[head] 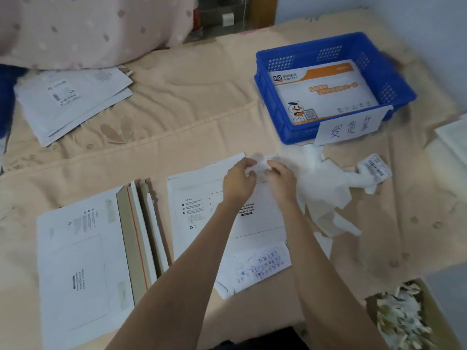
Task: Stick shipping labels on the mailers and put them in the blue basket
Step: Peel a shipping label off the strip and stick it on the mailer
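Over the mailer (202, 205) | both hands (238, 181) pinch a blurred white label (261, 162) | print unreadable

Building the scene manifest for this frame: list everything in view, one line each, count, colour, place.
blue basket: one, blue, far right on the bed cover.
mailer in basket: one, white and orange, lying flat inside.
handwritten sign: one, white, on the basket's near wall.
mailer under hands: one, white, centre.
mailer stack near left: several, white with brown edges.
mailer stack far left: a few, white.
handwritten note: one, white, below the centre mailer.
backing paper scraps: a heap, white, right of the hands.
cardboard box: one, brown, holds shredded paper, bottom right.
pillow: one, pink, top left.
left hand: pinching a blurred white piece.
right hand: pinching the same piece.
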Tool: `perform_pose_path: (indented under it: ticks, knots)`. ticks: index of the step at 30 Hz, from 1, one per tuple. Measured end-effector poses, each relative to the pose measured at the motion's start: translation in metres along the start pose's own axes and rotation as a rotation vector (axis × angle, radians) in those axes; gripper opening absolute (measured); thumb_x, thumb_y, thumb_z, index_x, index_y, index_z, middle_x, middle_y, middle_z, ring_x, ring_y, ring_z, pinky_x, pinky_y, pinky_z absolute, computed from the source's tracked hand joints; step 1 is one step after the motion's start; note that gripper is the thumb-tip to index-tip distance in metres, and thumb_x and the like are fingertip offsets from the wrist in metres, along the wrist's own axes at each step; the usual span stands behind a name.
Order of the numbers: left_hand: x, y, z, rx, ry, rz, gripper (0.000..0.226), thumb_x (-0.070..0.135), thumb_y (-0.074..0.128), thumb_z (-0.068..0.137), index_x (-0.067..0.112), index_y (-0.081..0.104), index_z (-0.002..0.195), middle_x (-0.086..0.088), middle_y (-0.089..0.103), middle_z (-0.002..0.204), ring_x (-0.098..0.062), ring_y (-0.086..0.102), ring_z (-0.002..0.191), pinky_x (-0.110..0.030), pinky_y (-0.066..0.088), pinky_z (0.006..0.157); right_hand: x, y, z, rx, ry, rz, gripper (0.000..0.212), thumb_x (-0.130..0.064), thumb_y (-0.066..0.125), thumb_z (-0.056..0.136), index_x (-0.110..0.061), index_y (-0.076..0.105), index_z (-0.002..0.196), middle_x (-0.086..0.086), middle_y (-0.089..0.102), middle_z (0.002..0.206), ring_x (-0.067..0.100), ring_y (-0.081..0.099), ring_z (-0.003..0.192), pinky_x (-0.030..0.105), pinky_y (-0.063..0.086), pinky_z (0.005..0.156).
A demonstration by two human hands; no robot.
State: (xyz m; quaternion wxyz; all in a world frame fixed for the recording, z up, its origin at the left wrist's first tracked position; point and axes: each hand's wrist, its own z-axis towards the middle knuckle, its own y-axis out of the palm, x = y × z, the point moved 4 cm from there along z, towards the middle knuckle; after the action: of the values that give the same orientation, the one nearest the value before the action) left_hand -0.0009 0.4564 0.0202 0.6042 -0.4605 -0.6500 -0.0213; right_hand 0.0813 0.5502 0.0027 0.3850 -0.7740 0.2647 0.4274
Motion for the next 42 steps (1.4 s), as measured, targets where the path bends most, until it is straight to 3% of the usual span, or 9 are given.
perform_pose_path:
  ticks: [4, 7, 15, 18, 23, 28, 32, 38, 42]
  knots:
    - [0.015, 0.016, -0.020, -0.038, -0.024, -0.252, 0.026, 0.000, 0.044, 0.087, 0.014, 0.064, 0.096, 0.002, 0.069, 0.086, -0.022, 0.067, 0.088, -0.041, 0.053, 0.087, 0.001, -0.024, -0.020, 0.084, 0.029, 0.201, 0.020, -0.006, 0.059, 0.088, -0.021, 0.070, 0.084, -0.006, 0.068, 0.090, 0.018, 0.064, 0.096, 0.033, 0.050, 0.094]
    - [0.024, 0.042, -0.037, -0.127, 0.001, -0.276, 0.026, -0.001, 0.043, 0.088, 0.014, 0.064, 0.092, 0.002, 0.069, 0.080, -0.021, 0.068, 0.084, -0.042, 0.054, 0.086, 0.013, -0.050, -0.035, 0.167, 0.028, 0.240, 0.025, -0.004, 0.059, 0.088, -0.025, 0.068, 0.076, -0.007, 0.068, 0.080, 0.020, 0.066, 0.090, 0.036, 0.053, 0.090]
    - [0.069, 0.106, -0.052, -0.207, -0.043, -0.346, 0.024, 0.000, 0.043, 0.091, 0.010, 0.065, 0.093, -0.001, 0.067, 0.081, -0.023, 0.067, 0.083, -0.036, 0.054, 0.086, 0.045, -0.145, -0.011, 0.554, 0.123, 0.172, 0.025, 0.003, 0.053, 0.084, -0.006, 0.067, 0.104, 0.009, 0.066, 0.111, 0.022, 0.062, 0.100, 0.023, 0.044, 0.079]
    - [0.090, 0.136, -0.045, -0.261, -0.083, -0.339, 0.021, 0.002, 0.045, 0.092, 0.009, 0.065, 0.096, -0.005, 0.068, 0.086, -0.021, 0.066, 0.082, -0.032, 0.052, 0.086, 0.063, -0.185, 0.004, 0.658, 0.210, 0.118, 0.031, 0.001, 0.051, 0.081, -0.006, 0.061, 0.110, 0.009, 0.058, 0.115, 0.027, 0.059, 0.102, 0.027, 0.040, 0.076]
    - [0.119, 0.179, -0.033, -0.304, -0.101, -0.295, 0.021, 0.002, 0.046, 0.091, 0.008, 0.066, 0.097, -0.006, 0.069, 0.086, -0.018, 0.065, 0.075, -0.032, 0.051, 0.087, 0.088, -0.221, 0.032, 0.553, 0.369, -0.072, 0.035, -0.013, 0.049, 0.091, -0.005, 0.058, 0.124, 0.015, 0.043, 0.135, 0.035, 0.052, 0.114, 0.038, 0.042, 0.087]
    - [0.133, 0.208, -0.023, -0.300, -0.125, -0.248, 0.022, 0.003, 0.048, 0.089, 0.015, 0.066, 0.090, -0.007, 0.071, 0.093, -0.026, 0.067, 0.095, -0.034, 0.049, 0.090, 0.100, -0.228, 0.047, 0.442, 0.375, -0.117, 0.022, -0.022, 0.056, 0.085, -0.011, 0.068, 0.100, 0.011, 0.048, 0.125, 0.030, 0.054, 0.108, 0.036, 0.045, 0.080]
    - [0.139, 0.219, -0.020, -0.253, -0.098, -0.212, 0.021, 0.002, 0.051, 0.086, 0.014, 0.067, 0.092, -0.008, 0.069, 0.100, -0.029, 0.066, 0.096, -0.038, 0.049, 0.092, 0.103, -0.232, 0.051, 0.472, 0.310, 0.004, 0.017, -0.025, 0.058, 0.077, -0.013, 0.062, 0.087, 0.005, 0.065, 0.098, 0.025, 0.063, 0.087, 0.027, 0.039, 0.064]
    - [0.148, 0.226, -0.019, -0.184, -0.147, -0.397, 0.009, 0.011, 0.063, 0.087, 0.011, 0.066, 0.095, -0.004, 0.069, 0.094, -0.022, 0.069, 0.092, -0.041, 0.053, 0.092, 0.073, -0.234, 0.033, 0.537, -0.103, 0.005, 0.014, -0.012, 0.054, 0.082, -0.013, 0.060, 0.094, -0.001, 0.061, 0.088, 0.017, 0.055, 0.079, 0.029, 0.042, 0.069]
    - [0.150, 0.219, -0.017, -0.145, -0.192, -0.494, 0.023, 0.022, 0.074, 0.081, 0.011, 0.062, 0.098, -0.009, 0.070, 0.098, -0.021, 0.068, 0.084, -0.037, 0.056, 0.086, 0.053, -0.219, 0.024, 0.516, -0.351, -0.107, 0.011, -0.015, 0.058, 0.076, -0.014, 0.064, 0.086, -0.004, 0.056, 0.079, 0.018, 0.055, 0.072, 0.035, 0.047, 0.069]
